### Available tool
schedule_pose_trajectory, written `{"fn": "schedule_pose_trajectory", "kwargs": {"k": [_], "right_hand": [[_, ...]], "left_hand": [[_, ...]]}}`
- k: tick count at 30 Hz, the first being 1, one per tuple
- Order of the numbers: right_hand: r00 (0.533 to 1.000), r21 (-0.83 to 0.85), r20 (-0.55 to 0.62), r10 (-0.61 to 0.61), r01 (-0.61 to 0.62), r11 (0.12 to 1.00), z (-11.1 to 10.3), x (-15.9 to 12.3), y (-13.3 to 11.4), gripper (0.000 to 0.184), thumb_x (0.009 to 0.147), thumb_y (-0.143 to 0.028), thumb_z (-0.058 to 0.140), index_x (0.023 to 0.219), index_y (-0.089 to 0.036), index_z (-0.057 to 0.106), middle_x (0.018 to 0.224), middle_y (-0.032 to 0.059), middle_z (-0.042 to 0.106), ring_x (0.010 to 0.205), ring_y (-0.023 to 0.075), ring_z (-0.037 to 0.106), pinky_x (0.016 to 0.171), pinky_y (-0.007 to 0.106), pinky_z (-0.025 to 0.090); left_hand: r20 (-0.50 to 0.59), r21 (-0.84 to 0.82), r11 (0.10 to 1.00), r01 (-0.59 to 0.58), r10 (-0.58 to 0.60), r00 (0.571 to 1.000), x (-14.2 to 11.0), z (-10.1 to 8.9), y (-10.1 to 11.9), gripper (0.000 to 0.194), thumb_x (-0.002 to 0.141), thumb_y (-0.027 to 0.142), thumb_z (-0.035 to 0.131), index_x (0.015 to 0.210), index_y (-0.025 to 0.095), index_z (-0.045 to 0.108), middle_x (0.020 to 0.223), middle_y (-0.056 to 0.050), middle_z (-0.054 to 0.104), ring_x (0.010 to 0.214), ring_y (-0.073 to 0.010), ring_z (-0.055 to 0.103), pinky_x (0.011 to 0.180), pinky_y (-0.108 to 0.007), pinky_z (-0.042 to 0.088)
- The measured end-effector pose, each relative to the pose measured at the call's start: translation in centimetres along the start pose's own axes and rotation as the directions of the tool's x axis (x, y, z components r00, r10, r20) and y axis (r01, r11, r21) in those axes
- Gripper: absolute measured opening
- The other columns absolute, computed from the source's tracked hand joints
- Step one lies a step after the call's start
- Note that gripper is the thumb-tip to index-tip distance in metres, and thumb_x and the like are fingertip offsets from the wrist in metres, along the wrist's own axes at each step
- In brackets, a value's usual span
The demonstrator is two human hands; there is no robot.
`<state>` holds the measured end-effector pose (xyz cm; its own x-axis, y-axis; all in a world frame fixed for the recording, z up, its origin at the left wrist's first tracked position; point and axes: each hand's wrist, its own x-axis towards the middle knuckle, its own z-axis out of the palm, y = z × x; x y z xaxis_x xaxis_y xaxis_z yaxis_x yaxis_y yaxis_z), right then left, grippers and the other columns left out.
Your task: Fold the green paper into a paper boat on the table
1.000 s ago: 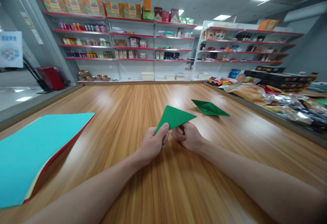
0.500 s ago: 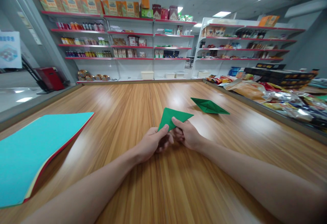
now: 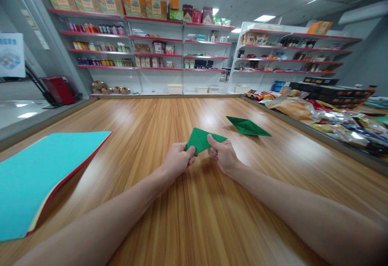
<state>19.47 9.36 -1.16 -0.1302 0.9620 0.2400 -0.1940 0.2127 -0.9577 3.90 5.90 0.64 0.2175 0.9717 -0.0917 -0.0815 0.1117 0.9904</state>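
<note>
Between my hands is a piece of folded green paper [image 3: 199,140], a flat shape with crease lines, tilted above the wooden table [image 3: 145,124]. My left hand [image 3: 178,157] pinches its lower left corner, thumb on top and fingers curled beneath. On the right side, my right hand [image 3: 223,152] grips it with the thumb laid across the upper face; the fingers under the paper are partly hidden. Beyond my right hand lies a second folded green paper [image 3: 248,126], boat-like with pointed ends, resting on the table and touched by neither hand.
A stack of coloured paper sheets [image 3: 51,177], turquoise on top, lies at the left with its near edge curled up. Along the right, past the table's raised rim [image 3: 306,132], are packaged snacks [image 3: 342,124] and black boxes [image 3: 333,92]. Stocked shelves [image 3: 157,70] stand behind.
My right hand has come from under the paper's edge to grip it, thumb on top. My left hand has shifted slightly up and left, its fingers curled in again. The paper has turned a little.
</note>
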Motion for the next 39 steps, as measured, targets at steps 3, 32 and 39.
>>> {"fn": "schedule_pose_trajectory", "kwargs": {"k": [3, 32, 39], "right_hand": [[0.99, 0.104, -0.139, 0.022, -0.008, 0.995, -1.7, 1.5, 0.2, 0.056, 0.078, -0.055, 0.062, 0.049, -0.02, 0.029, 0.039, -0.0066, 0.025, 0.035, 0.0059, 0.021, 0.038, 0.025, 0.011], [0.932, -0.47, 0.363, -0.001, 0.184, 0.863, -0.3, -1.7, -0.1, 0.056, 0.091, -0.047, 0.039, 0.043, -0.017, 0.041, 0.038, -0.0001, 0.041, 0.035, 0.0082, 0.038, 0.037, 0.022, 0.026], [0.988, -0.17, 0.152, -0.012, 0.038, 0.985, 0.2, -1.2, -0.2, 0.051, 0.083, -0.056, 0.049, 0.051, -0.021, 0.031, 0.044, -0.0064, 0.025, 0.038, 0.0063, 0.027, 0.038, 0.022, 0.02]], "left_hand": [[-0.015, -0.05, 0.999, 0.02, -0.021, 1.0, 0.0, -0.8, -0.5, 0.023, 0.083, 0.031, 0.056, 0.07, 0.014, 0.051, 0.044, 0.007, 0.039, 0.03, -0.0024, 0.022, 0.032, -0.016, 0.012], [0.171, 0.579, 0.63, -0.518, 0.527, 0.832, -0.7, -1.2, -1.1, 0.058, 0.077, 0.032, 0.066, 0.131, 0.018, 0.049, 0.116, -0.011, 0.049, 0.107, -0.0227, 0.052, 0.085, -0.033, 0.05], [0.166, 0.644, 0.581, -0.497, 0.528, 0.833, -1.0, -1.0, -0.8, 0.048, 0.074, 0.032, 0.067, 0.118, 0.014, 0.058, 0.107, -0.01, 0.055, 0.097, -0.0213, 0.056, 0.081, -0.032, 0.049]]}}
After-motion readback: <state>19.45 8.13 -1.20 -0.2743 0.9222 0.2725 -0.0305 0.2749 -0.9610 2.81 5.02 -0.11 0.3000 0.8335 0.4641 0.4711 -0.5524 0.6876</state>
